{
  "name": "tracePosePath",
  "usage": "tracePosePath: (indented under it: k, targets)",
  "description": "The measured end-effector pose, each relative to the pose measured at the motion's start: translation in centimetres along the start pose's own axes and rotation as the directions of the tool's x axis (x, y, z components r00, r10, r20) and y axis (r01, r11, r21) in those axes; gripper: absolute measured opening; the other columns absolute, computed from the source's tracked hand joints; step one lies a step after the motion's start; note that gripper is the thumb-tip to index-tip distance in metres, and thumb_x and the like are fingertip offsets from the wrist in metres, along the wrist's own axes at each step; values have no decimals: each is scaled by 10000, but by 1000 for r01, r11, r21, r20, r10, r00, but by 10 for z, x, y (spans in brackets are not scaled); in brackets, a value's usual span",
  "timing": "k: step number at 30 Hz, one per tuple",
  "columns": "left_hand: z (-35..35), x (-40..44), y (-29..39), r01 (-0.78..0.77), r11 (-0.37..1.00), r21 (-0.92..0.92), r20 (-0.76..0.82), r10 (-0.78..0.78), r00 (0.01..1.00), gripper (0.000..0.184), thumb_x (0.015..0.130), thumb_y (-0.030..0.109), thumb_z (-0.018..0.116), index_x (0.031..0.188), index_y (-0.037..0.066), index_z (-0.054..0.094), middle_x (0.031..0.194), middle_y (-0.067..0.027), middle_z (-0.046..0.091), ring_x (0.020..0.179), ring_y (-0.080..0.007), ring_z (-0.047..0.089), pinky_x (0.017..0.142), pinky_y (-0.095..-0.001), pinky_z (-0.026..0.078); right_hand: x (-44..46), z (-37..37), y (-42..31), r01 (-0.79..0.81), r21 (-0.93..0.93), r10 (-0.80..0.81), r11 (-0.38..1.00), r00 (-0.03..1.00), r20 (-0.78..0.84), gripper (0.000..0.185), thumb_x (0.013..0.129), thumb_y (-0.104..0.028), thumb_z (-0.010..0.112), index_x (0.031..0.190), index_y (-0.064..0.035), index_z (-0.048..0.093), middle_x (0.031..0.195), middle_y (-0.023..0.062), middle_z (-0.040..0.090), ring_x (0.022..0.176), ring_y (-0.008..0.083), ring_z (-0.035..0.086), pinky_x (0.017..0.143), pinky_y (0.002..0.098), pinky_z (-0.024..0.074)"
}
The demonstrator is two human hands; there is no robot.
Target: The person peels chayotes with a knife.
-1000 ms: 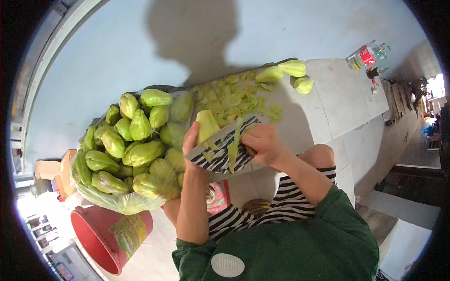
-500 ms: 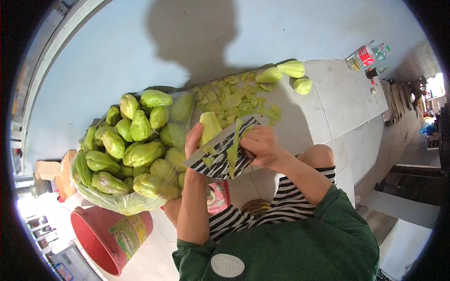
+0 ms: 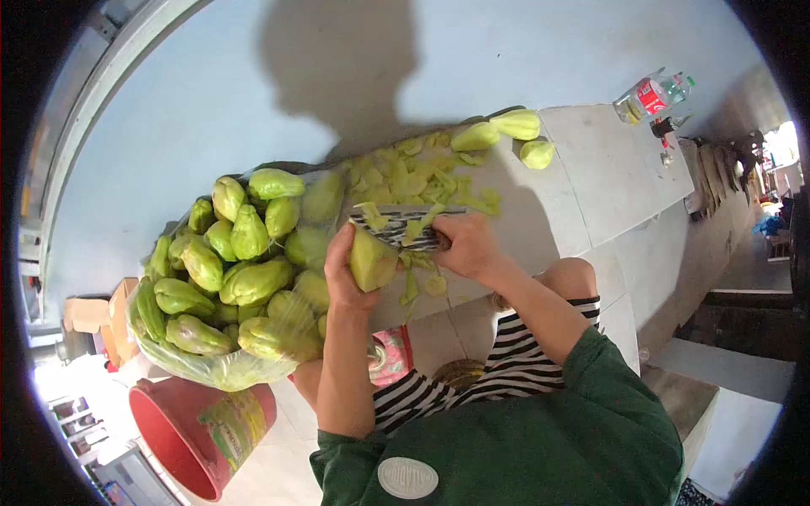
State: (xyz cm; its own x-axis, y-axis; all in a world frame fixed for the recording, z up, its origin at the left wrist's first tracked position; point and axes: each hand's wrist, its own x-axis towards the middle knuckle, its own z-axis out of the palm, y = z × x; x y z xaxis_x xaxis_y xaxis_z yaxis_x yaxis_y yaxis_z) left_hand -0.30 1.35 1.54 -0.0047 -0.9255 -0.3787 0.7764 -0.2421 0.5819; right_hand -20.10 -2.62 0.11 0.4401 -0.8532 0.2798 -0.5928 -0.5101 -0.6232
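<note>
My left hand [image 3: 342, 274] is wrapped round a partly peeled pale green chayote [image 3: 372, 260]. In my right hand [image 3: 464, 244] is the handle end of a broad shiny blade [image 3: 396, 224], whose surface reflects dark and light stripes. Green peel strips cling to the blade, which lies across the top of the chayote. More strips hang and lie just below it. Behind the hands, a spread of peelings [image 3: 405, 173] covers part of the tiled ledge. To the left bulges a clear plastic bag [image 3: 228, 371] of unpeeled chayotes [image 3: 249, 232].
Three peeled chayotes [image 3: 516, 125] lie at the back of the ledge [image 3: 599, 169], near the wall. A plastic bottle [image 3: 651, 97] with a red label stands farther right. At lower left a red bucket [image 3: 173, 438] lies tilted, with cardboard [image 3: 122, 316] behind it.
The blade has turned from a slant to nearly level and moved up. The chayote has tipped down towards me, below the blade. Some peel now hangs beneath the blade.
</note>
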Motion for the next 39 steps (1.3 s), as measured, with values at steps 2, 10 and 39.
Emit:
tracePosePath:
  k: [2, 10, 39]
  targets:
    - [-9, 9, -3, -55, 998, -14, 38, 56, 998, 461, 923, 395, 498, 1203, 33, 547, 1052, -122, 645, 873, -245, 646, 724, -397, 544, -2, -3, -4, 42, -22, -40, 999, 996, 78, 209, 637, -200, 679, 738, -68, 552, 655, 134, 588, 626, 346, 600, 556, 441, 456]
    - [-14, 4, -2, 9, 999, 52, 162, -17, 987, 565, 913, 442, 487, 1315, 45, 495, 1004, -158, 637, 811, -276, 648, 610, -398, 541, 5, 1, -3, -163, 38, 162, 986, 986, 38, 219, 686, -203, 677, 759, -17, 588, 665, 189, 602, 659, 394, 605, 576, 463, 465]
    - [3, 6, 0, -40, 983, -182, -74, 27, 997, 515, 911, 452, 475, 1153, 10, 580, 1010, -134, 652, 858, -253, 645, 777, -387, 546, -8, 10, -14, 273, -195, -291, 942, 954, -69, 204, 579, -153, 655, 695, -102, 495, 632, 41, 516, 605, 243, 556, 592, 356, 417]
